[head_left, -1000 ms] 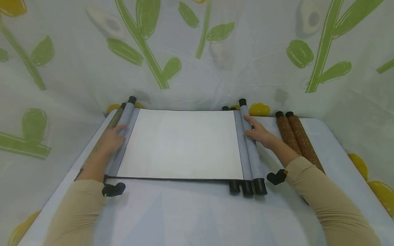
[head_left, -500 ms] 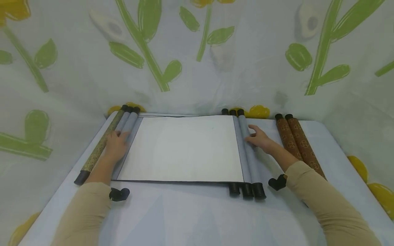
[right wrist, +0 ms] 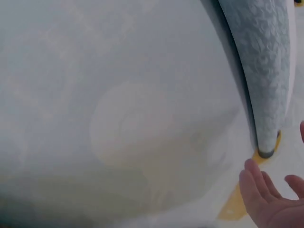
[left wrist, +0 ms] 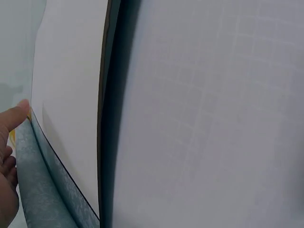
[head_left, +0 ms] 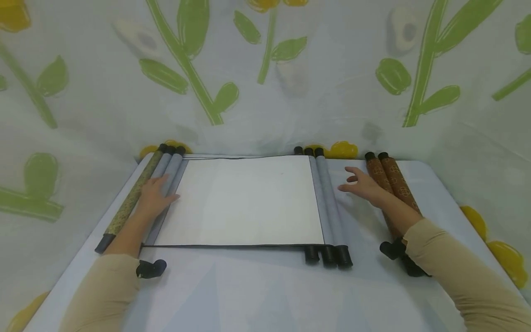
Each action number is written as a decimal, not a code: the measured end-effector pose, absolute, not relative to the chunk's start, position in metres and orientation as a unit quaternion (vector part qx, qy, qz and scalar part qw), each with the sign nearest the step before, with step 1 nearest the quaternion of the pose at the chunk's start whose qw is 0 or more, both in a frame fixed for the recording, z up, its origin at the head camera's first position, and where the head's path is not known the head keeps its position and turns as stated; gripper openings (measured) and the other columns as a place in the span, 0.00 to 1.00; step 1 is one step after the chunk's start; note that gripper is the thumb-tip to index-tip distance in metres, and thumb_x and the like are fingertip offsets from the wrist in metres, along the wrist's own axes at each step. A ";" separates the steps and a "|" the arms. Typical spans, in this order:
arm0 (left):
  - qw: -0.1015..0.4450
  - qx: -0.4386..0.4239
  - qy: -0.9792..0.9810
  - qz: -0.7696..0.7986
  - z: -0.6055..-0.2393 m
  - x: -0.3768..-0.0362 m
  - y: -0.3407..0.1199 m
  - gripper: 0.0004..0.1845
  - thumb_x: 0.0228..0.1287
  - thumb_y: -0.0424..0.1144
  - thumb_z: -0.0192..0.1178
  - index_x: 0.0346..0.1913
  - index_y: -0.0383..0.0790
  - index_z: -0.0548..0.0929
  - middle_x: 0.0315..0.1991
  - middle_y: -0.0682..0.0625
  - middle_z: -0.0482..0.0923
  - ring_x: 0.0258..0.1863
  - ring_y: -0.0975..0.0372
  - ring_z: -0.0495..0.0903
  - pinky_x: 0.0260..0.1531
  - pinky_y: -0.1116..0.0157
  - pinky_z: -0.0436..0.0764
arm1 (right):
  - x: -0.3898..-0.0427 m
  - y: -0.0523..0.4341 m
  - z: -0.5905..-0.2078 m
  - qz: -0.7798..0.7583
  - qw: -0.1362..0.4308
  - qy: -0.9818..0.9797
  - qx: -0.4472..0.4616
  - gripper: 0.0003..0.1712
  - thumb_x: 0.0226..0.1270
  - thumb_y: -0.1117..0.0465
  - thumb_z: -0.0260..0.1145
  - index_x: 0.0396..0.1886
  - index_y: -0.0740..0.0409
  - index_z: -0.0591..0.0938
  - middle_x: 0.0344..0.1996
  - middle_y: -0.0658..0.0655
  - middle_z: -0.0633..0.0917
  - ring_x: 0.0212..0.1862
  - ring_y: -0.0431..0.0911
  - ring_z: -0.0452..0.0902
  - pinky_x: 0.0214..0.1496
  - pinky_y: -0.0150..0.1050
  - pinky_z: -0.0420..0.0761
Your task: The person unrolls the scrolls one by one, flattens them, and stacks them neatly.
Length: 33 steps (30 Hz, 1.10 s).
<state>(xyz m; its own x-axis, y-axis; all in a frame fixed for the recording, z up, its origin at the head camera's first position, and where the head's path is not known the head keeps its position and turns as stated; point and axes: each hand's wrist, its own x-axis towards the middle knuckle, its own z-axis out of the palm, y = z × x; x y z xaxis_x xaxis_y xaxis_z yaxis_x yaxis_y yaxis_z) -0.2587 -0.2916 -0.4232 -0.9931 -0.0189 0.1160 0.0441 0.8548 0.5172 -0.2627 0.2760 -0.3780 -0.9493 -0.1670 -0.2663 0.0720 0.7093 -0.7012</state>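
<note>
Left hand (head_left: pixel 154 197): fingers laid flat on the grey fabric-covered scroll roller (head_left: pixel 168 184), centre left.
Right hand (head_left: pixel 365 185): fingers spread, held above the pale desk (head_left: pixel 265 295).

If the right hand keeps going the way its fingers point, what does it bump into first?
The right hand hovers open, fingers pointing left across the table. First in that line is probably the grey scroll roller at the right edge of the open white sheet. The hand may be raised above it; depth is unclear.
</note>
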 end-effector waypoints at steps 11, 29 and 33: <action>0.024 -0.013 -0.938 -0.345 -0.408 -0.262 -0.276 0.55 0.55 0.48 0.68 0.74 0.35 0.42 0.73 0.30 0.43 0.71 0.37 0.43 0.66 0.40 0.48 | -0.250 0.304 -0.362 -0.371 0.170 0.910 -0.078 0.54 0.62 0.51 0.66 0.75 0.63 0.43 0.66 0.78 0.56 0.63 0.69 0.60 0.61 0.64 0.63; -0.030 -0.055 -0.924 -0.376 -0.389 -0.254 -0.230 0.59 0.53 0.49 0.69 0.75 0.46 0.34 0.75 0.37 0.42 0.71 0.42 0.50 0.64 0.43 0.57 | -0.228 0.359 -0.365 -0.314 0.127 0.936 -0.094 0.54 0.59 0.54 0.70 0.74 0.66 0.47 0.69 0.78 0.52 0.65 0.76 0.49 0.57 0.70 0.61; -0.032 -0.055 -0.925 -0.376 -0.388 -0.252 -0.219 0.60 0.52 0.48 0.70 0.75 0.48 0.34 0.75 0.37 0.43 0.71 0.43 0.50 0.65 0.42 0.56 | -0.225 0.373 -0.369 -0.306 0.130 0.939 -0.088 0.56 0.58 0.54 0.70 0.73 0.68 0.44 0.68 0.79 0.50 0.65 0.77 0.48 0.57 0.71 0.60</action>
